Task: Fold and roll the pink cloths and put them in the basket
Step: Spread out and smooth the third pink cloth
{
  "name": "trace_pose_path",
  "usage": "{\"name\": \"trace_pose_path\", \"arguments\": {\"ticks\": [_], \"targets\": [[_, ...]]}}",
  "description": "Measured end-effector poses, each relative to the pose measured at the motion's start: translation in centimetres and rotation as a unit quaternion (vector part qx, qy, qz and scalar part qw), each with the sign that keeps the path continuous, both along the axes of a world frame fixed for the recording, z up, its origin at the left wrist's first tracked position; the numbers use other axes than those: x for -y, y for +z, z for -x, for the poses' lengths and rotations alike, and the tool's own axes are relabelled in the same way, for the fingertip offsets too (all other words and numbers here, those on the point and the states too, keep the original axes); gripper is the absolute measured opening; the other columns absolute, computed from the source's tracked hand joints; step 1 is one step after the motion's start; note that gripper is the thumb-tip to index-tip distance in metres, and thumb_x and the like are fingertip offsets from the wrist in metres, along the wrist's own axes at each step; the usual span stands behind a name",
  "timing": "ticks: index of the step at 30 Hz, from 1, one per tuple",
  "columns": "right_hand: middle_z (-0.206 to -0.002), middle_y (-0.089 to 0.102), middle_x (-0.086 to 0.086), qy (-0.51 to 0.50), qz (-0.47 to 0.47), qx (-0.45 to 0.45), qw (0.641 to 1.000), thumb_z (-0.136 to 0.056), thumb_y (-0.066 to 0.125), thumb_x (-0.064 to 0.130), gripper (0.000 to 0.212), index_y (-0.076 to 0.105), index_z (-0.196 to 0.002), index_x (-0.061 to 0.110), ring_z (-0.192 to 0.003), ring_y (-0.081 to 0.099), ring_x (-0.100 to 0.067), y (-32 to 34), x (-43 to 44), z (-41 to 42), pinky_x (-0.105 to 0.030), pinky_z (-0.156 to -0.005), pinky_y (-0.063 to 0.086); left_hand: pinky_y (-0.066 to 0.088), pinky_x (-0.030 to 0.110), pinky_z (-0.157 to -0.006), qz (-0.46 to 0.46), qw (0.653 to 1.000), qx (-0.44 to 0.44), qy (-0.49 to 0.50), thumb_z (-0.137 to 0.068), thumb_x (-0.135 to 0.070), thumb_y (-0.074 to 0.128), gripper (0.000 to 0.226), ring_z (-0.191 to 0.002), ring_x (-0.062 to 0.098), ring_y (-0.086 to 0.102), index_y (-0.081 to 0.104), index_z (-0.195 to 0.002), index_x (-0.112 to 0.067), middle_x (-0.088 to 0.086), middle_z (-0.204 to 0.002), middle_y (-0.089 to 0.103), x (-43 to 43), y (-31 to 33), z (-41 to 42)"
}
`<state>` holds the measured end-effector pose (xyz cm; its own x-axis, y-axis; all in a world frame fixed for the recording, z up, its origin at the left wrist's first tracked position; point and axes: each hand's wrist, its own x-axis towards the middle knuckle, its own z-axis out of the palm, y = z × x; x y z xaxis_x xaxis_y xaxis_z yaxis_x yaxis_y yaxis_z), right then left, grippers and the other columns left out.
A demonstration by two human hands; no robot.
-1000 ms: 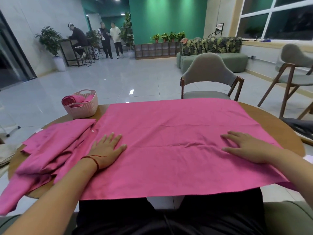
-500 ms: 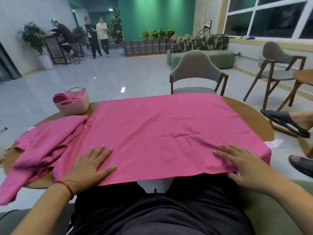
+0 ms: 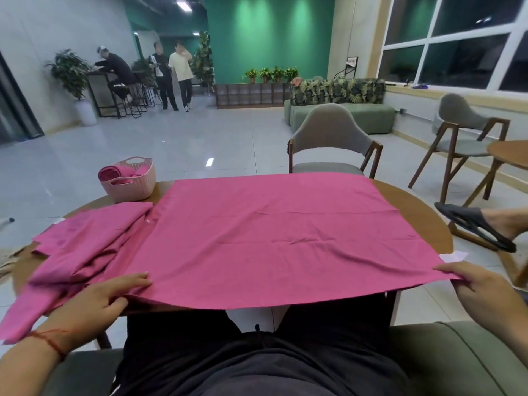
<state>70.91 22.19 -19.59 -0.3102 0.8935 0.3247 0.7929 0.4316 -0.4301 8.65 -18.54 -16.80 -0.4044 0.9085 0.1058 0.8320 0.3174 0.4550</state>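
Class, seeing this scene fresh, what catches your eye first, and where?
A large pink cloth lies spread over the round table, its near corners pinched by the left hand and right hand. Left of it sits a heap of pink cloths, and behind that a pink basket holding a rolled cloth.
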Motion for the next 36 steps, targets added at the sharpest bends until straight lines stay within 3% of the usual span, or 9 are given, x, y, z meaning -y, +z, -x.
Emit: {"name": "trace_pose_path", "arguments": {"ticks": [8,11,15,20,22,24,27,30,36], "targets": [[-0.111,0.076,0.02,-0.033,0.024,-0.077,0.996,-0.101,0.058,0.009,0.05,0.069,-0.111,0.057,-0.115,0.066,-0.02,2.0,-2.5,-0.1,-0.034,-0.09,0.051,0.056,0.038,-0.072,-0.056,0.982,-0.114,0.141,-0.076,0.001,0.077,0.063,-0.079,0.016,0.071,0.063,-0.088,-0.059,-0.014,-0.086,0.074,-0.3,-0.5,2.8],[-0.109,0.075,0.023,-0.022,0.023,-0.096,0.995,-0.103,0.06,0.014,0.041,0.072,-0.112,0.052,-0.112,0.065,-0.021,2.7,-3.0,-0.9,-0.032,-0.087,0.049,0.053,0.032,-0.069,-0.102,0.976,-0.085,0.174,-0.086,0.002,0.073,0.055,-0.071,0.005,0.068,0.07,-0.093,-0.052,-0.012,-0.088,0.077,0.7,-0.2,3.2],[-0.105,0.074,0.029,-0.021,0.021,-0.099,0.995,-0.104,0.064,0.019,0.037,0.071,-0.111,0.055,-0.108,0.066,-0.02,3.5,-2.9,-1.4,-0.03,-0.079,0.046,0.057,0.019,-0.068,-0.187,0.968,0.028,0.165,-0.104,-0.017,0.061,0.025,-0.085,0.0,0.074,0.072,-0.114,-0.037,-0.013,-0.1,0.079,1.1,0.3,2.6],[-0.101,0.075,0.029,-0.002,0.061,-0.175,0.983,-0.101,0.068,0.027,0.023,0.076,-0.105,0.049,-0.108,0.066,-0.013,5.9,-1.2,-0.6,-0.04,-0.089,0.052,0.06,0.024,-0.089,-0.36,0.898,0.211,0.138,-0.112,-0.012,0.042,0.032,-0.11,0.005,0.069,0.069,-0.127,-0.015,0.001,-0.123,0.071,-0.8,3.2,-0.3],[-0.102,0.077,0.022,0.026,0.075,-0.213,0.974,-0.1,0.069,0.025,0.022,0.077,-0.105,0.045,-0.108,0.067,-0.013,7.0,-1.1,-0.4,-0.042,-0.09,0.052,0.054,0.029,-0.104,-0.387,0.895,0.15,0.163,-0.113,-0.026,0.042,0.034,-0.121,0.013,0.064,0.071,-0.129,-0.018,-0.002,-0.126,0.071,-1.2,4.4,-0.2],[-0.108,0.079,0.014,0.03,0.088,-0.271,0.958,-0.09,0.072,0.052,0.026,0.078,-0.112,0.039,-0.109,0.07,-0.014,8.1,-0.9,-0.1,-0.036,-0.092,0.053,0.043,0.043,-0.115,-0.388,0.896,0.093,0.195,-0.113,-0.037,0.041,0.037,-0.128,0.017,0.059,0.073,-0.126,-0.025,-0.007,-0.129,0.071,-1.4,5.1,0.7],[-0.116,0.079,0.008,0.034,0.103,-0.314,0.943,-0.084,0.068,0.061,0.048,0.077,-0.123,0.034,-0.109,0.072,-0.01,8.1,-2.8,-0.6,-0.028,-0.096,0.055,0.041,0.057,-0.114,-0.377,0.896,0.07,0.223,-0.111,-0.049,0.038,0.04,-0.125,0.023,0.062,0.069,-0.12,-0.025,-0.008,-0.123,0.074,-1.8,5.1,3.3],[-0.125,0.076,-0.001,0.076,0.126,-0.293,0.945,-0.094,0.063,0.073,0.057,0.073,-0.132,0.031,-0.12,0.07,-0.026,7.5,-5.5,-1.4,-0.044,-0.102,0.052,0.044,0.062,-0.107,-0.376,0.889,0.062,0.255,-0.108,-0.057,0.035,0.044,-0.114,0.031,0.063,0.062,-0.115,-0.022,0.002,-0.114,0.072,-2.6,5.4,5.0],[-0.099,0.072,-0.024,0.031,0.078,-0.298,0.951,-0.111,0.053,0.03,0.028,0.073,-0.106,0.011,-0.092,0.065,-0.035,12.1,-3.0,3.5,-0.04,-0.074,0.05,0.042,0.051,-0.093,-0.4,0.879,0.075,0.248,-0.113,-0.028,0.038,0.026,-0.1,0.034,0.057,0.058,-0.103,-0.015,0.017,-0.104,0.063,-5.3,7.7,5.1]]}}
